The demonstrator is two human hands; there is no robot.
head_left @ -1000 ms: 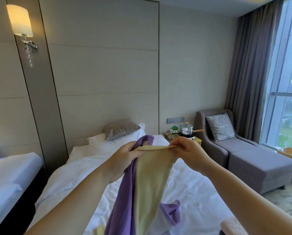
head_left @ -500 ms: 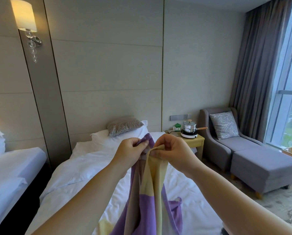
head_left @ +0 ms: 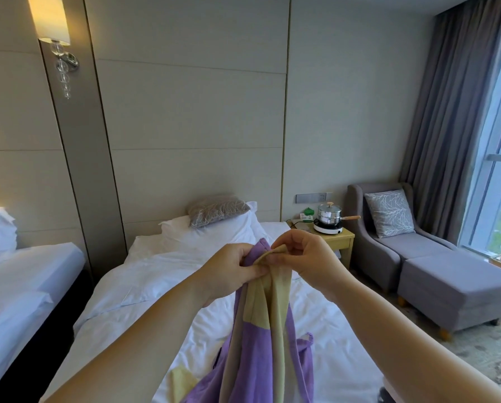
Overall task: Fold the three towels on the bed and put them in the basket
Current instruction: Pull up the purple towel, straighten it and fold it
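left hand (head_left: pixel 228 274), right hand (head_left: pixel 304 257) drawn together, pinching towel (head_left: pixel 260 344) top

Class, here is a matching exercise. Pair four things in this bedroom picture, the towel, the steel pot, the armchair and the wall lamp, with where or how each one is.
Column one:
1. towel
2. steel pot
3. armchair
4. wall lamp

Column two:
A. beside the curtain
B. lit, at the upper left
C. pinched at its top by the left hand and the right hand
D. on the small cooker on the bedside table

Pairs: 1-C, 2-D, 3-A, 4-B
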